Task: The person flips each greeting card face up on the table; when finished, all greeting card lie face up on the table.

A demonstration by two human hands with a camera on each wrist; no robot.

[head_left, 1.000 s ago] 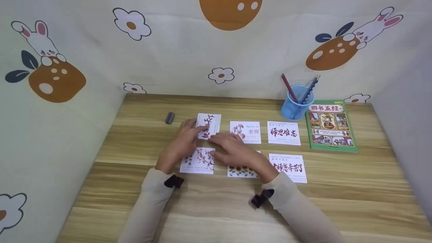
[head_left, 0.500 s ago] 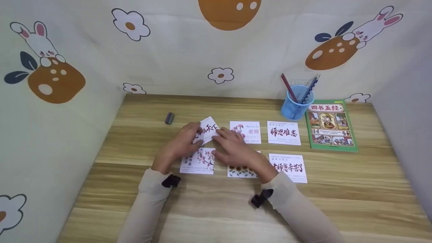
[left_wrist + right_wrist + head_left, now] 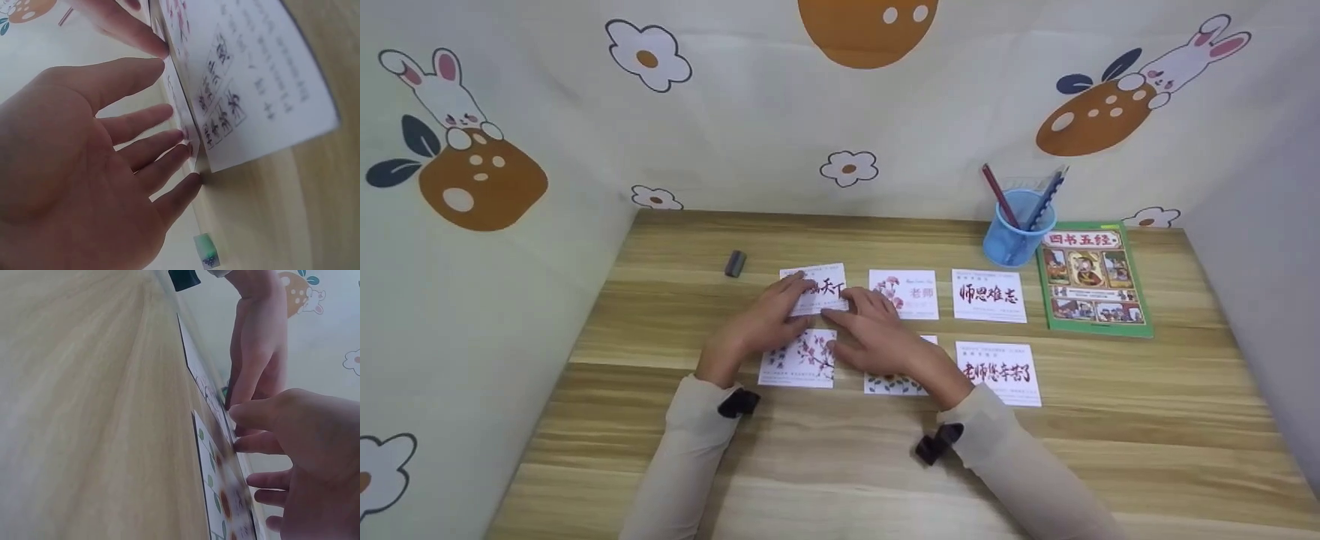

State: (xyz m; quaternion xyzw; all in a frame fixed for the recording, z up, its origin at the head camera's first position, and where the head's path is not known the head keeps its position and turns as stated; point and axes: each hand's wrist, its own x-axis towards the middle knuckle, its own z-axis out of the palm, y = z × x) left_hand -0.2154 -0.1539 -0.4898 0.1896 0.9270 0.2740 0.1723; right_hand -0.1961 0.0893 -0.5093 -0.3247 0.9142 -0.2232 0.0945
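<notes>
A white card with dark red brush writing (image 3: 830, 276) lies at the back left of the card rows, nearly square to the others. My left hand (image 3: 754, 324) rests on its left part, fingers fairly straight. At its lower right edge, my right hand (image 3: 881, 337) touches with its fingertips. A card with pink blossom branches (image 3: 814, 360) lies just in front, partly under both hands. The right hand hangs over a sunflower card (image 3: 894, 385) and hides most of it. In the left wrist view, the left hand's fingers (image 3: 140, 121) are spread and loose.
Right of the hands lie a pink flower card (image 3: 919, 289) and two cards with red writing, one farther back (image 3: 990, 295) and one nearer (image 3: 999, 375). A blue pencil cup (image 3: 1009, 240) stands beside a green-edged book (image 3: 1095, 289). A small dark block (image 3: 735, 263) lies at the back left.
The back left card has turned from sideways, through a slant, to upright-reading and lies slightly nearer. My left hand has shifted a little left and toward me; the right has barely moved.
</notes>
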